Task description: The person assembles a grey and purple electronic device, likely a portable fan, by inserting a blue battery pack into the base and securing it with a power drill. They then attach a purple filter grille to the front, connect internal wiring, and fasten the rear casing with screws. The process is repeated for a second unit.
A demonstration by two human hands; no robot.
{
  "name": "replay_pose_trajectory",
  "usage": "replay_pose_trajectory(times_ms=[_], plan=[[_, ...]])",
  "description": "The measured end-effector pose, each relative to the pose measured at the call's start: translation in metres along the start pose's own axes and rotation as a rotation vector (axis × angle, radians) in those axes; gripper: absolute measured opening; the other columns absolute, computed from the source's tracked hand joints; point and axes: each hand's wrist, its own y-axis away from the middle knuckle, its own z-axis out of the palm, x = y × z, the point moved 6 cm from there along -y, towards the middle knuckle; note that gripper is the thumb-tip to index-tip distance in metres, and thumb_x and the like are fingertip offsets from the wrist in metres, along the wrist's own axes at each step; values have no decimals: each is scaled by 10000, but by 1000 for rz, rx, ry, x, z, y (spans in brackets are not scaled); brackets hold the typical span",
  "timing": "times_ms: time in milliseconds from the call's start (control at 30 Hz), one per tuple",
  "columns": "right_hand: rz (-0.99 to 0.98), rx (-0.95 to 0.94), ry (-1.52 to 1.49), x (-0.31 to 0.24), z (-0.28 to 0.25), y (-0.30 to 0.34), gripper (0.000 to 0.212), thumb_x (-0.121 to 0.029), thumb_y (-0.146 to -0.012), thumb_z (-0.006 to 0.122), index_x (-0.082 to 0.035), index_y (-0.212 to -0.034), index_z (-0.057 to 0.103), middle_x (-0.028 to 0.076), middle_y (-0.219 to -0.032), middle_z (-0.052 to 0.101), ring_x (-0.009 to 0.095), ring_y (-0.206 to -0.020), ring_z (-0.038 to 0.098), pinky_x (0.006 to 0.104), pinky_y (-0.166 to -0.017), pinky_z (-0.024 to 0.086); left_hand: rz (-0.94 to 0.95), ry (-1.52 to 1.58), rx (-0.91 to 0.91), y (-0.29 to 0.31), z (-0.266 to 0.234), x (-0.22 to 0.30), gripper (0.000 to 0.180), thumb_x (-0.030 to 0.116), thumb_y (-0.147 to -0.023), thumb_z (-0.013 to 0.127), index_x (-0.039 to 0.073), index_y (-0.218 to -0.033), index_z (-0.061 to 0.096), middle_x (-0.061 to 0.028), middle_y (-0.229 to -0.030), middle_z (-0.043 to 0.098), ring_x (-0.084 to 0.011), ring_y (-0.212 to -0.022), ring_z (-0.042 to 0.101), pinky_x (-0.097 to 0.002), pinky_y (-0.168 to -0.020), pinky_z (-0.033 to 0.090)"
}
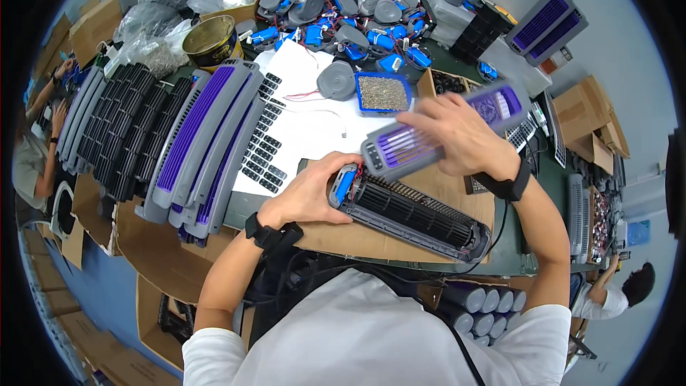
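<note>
A long grey fan housing [407, 223] with a black cylindrical fan wheel lies slantwise on a cardboard sheet [336, 237]. My left hand [309, 191] is closed round its left end, beside a blue battery pack [346, 184] and thin wires. Above the housing, my right hand [457, 132] grips a grey cover with a purple grille [407, 149], tilted and smeared by motion. The cover's left end is close to the housing's battery end; whether they touch I cannot tell.
Grey-purple covers [207, 136] and black fan wheels [118, 125] stand stacked at left. A blue tray of screws [384, 93], a yellow-black bucket [212, 39] and a heap of battery parts [350, 14] lie beyond. A black cable [498, 232] runs near my right arm. Other people work at both sides.
</note>
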Motion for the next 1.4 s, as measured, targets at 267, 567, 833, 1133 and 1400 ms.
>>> replay_pose_trajectory(times_ms=[267, 567, 833, 1133, 1400], plan=[[84, -163, -523, -9, 15, 46, 822, -156, -542, 728, 10, -1321, 521, 217, -1011, 604, 382, -953, 604, 403, -863, 508, -174, 185, 53, -9, -3, 9, 918, 184, -548, 923, 61, -1360, 513, -107, -1145, 619, -155, -950, 628, -299, -831, 542], [124, -79, -852, -31, 13, 48, 908, -230, -618, 816, -19, -1421, 447, 193, -1258, 581, 317, -1174, 551, 391, -1045, 405, -92, 167, 187, -16, -4, 39, 959, 257, -586, 932, 61, -1406, 476, -107, -1244, 531, -179, -1014, 605, -299, -822, 540], [186, 18, -705, -41, 6, 55, 993, -317, -630, 868, 26, -1439, 406, 206, -1250, 536, 340, -1141, 544, 390, -1014, 417, -29, 263, 249, -13, -8, 62, 1013, 362, -651, 910, 79, -1483, 405, -96, -1217, 519, -211, -1141, 532, -326, -977, 427], [183, 244, -419, -78, 15, 54, 1061, -288, -648, 855, -7, -1502, 292, 235, -1324, 475, 408, -1202, 478, 457, -1025, 404, -98, 463, 532, -9, -3, 55, 485, 214, -859, 728, 54, -1303, 617, -112, -1219, 577, -191, -1118, 557, -311, -966, 430], [245, 26, -901, -22, 97, 110, 1168, -401, -554, 938, -10, -1477, 338, 207, -1297, 571, 333, -1207, 560, 395, -1025, 432, 310, 345, 470, 40, -59, 81, 462, 114, -661, 779, -3, -1098, 685, -190, -1254, 569, -273, -1116, 559, -378, -970, 424]])
